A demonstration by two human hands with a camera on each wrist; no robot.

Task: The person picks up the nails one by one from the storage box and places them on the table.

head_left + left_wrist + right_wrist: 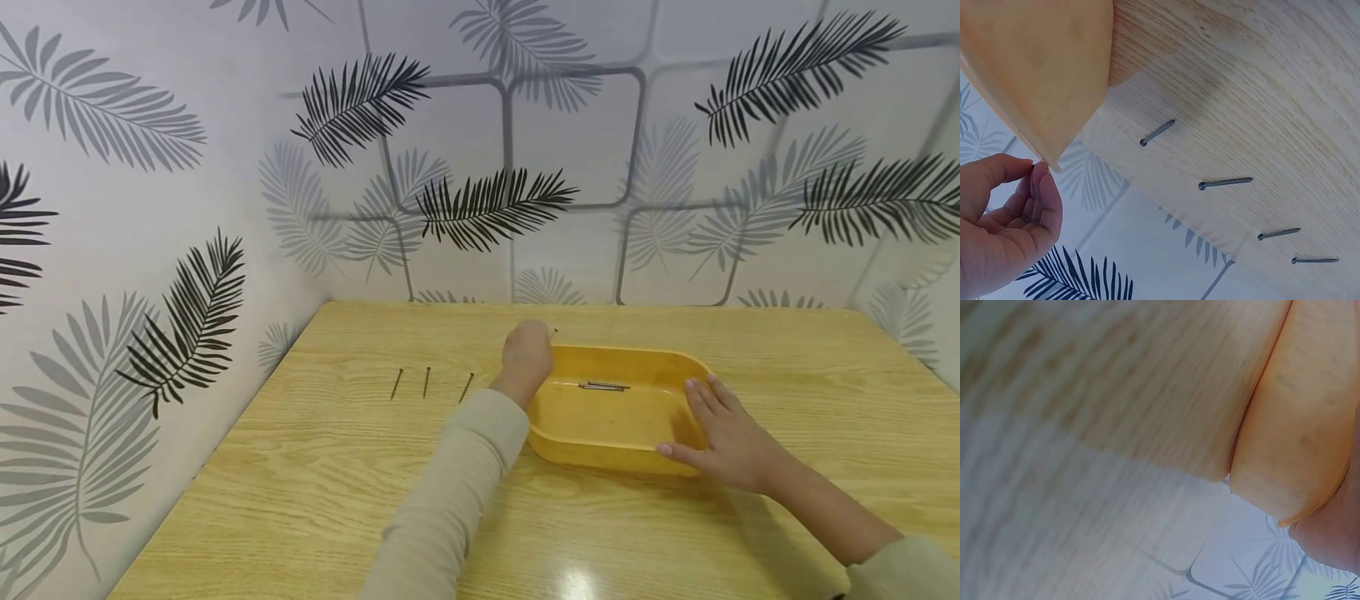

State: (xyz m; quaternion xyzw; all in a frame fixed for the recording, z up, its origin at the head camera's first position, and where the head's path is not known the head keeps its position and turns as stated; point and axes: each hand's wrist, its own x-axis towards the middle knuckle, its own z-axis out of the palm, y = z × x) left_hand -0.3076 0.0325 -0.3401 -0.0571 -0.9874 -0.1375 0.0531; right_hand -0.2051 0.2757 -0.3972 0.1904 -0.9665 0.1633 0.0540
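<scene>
In the head view my left hand (527, 354) is at the far left corner of a yellow plastic tray (615, 457). Its thumb and forefinger pinch a small nail (555, 334), whose end shows past the hand. From the left wrist, those fingertips (1041, 172) appear right at the tray's rim, mostly hiding the nail. My right hand (731, 437) rests spread over the tray's right end, fingers reaching over the rim and thumb on the front side. A few dark nails (603, 386) lie together on the tray's floor.
Left of the tray, several loose nails (427, 382) lie spaced in a row on the wood-grain table (300, 467); the left wrist view shows another nail (1157, 132) nearer the tray. Behind the table rises a leaf-patterned wall (570, 242).
</scene>
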